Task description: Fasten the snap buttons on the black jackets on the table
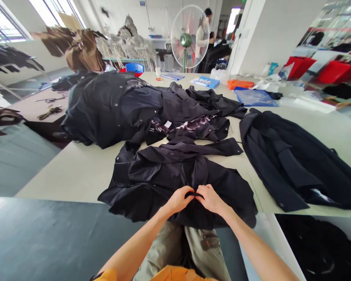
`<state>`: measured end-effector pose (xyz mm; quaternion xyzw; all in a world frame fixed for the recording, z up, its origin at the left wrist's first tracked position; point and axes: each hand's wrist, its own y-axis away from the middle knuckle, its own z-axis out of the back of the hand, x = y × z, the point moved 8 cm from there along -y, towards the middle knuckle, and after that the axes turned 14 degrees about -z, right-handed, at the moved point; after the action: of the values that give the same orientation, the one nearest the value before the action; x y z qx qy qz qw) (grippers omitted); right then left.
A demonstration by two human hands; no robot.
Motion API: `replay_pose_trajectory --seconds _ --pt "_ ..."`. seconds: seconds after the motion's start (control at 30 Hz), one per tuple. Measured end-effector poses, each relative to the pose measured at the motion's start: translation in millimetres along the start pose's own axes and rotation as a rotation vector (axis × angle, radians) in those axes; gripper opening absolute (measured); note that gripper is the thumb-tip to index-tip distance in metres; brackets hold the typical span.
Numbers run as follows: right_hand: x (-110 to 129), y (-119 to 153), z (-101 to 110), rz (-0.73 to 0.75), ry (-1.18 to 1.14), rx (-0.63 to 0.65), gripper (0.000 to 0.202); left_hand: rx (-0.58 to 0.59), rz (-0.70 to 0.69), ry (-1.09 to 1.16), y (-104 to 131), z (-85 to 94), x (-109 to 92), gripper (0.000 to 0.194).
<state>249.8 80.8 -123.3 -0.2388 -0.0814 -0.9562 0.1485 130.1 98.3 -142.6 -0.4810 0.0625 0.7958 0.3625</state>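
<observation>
Black, long-sleeved cloth garment [143,175], spread at lower centre, should handle soft, limp and fairly light; left hand [179,199] and right hand [211,198] clamp their fingers on a narrow fold [194,194], a sound hold.

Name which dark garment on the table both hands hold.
The garment hanging over the near edge of the table: left hand and right hand pinch it; the pile behind and coat at right lie untouched.
</observation>
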Motion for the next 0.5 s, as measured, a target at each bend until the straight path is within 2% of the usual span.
replay_pose_trajectory --seconds 0.2,0.5 --pt "-9.2 1.2 -3.5 -0.021 -0.048 -0.050 0.012 0.003 -0.012 -0.058 0.8 -5.7 4.3 0.015" --pt "-12.0 0.5 -13.7 -0.001 -0.009 -0.048 0.014 -0.017 -0.039 -0.082 3.2 -7.8 7.5 0.013"
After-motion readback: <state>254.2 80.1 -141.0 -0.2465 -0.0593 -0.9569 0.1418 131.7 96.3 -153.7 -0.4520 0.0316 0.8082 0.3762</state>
